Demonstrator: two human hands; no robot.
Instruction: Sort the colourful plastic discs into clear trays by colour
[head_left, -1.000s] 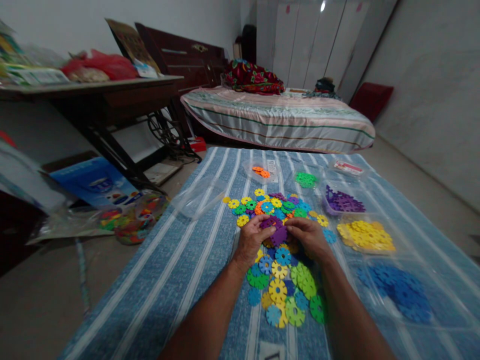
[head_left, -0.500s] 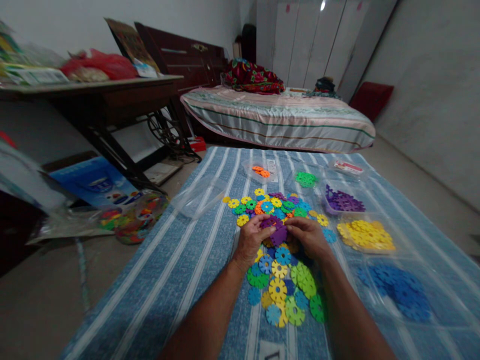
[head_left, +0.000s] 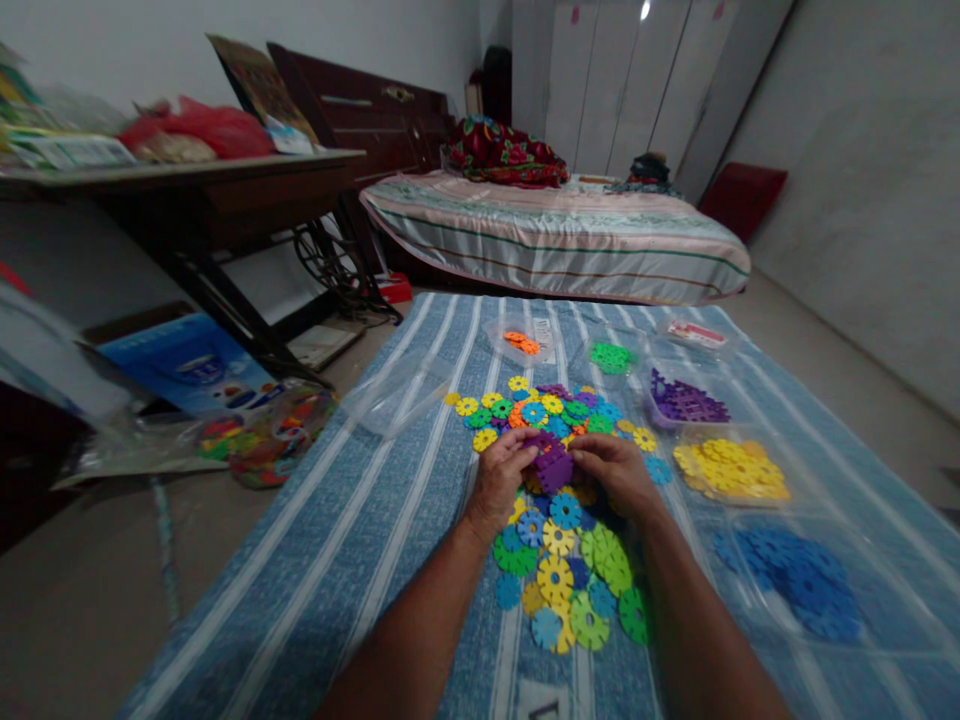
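A: In the head view, what are your hands doing?

B: Your left hand (head_left: 501, 478) and your right hand (head_left: 616, 472) are meeting over the heap of coloured discs (head_left: 559, 520) on the blue striped mat (head_left: 360, 520). Both are pinching one cluster of purple discs (head_left: 553, 462) between their fingertips, so each grip is narrow and closing on that cluster, which is sitting just above the middle of the heap.

A: What is lying around you?

B: To your right, clear trays are holding sorted pieces: purple ones (head_left: 686, 402), yellow ones (head_left: 731, 470), blue ones (head_left: 799, 585). Farther off, green ones (head_left: 611, 357) and orange ones (head_left: 521, 343) are lying in their own trays.

A: Any writing you can read?

B: The blue box (head_left: 191, 365) beside the mat is showing a print, but it is too blurred to read.
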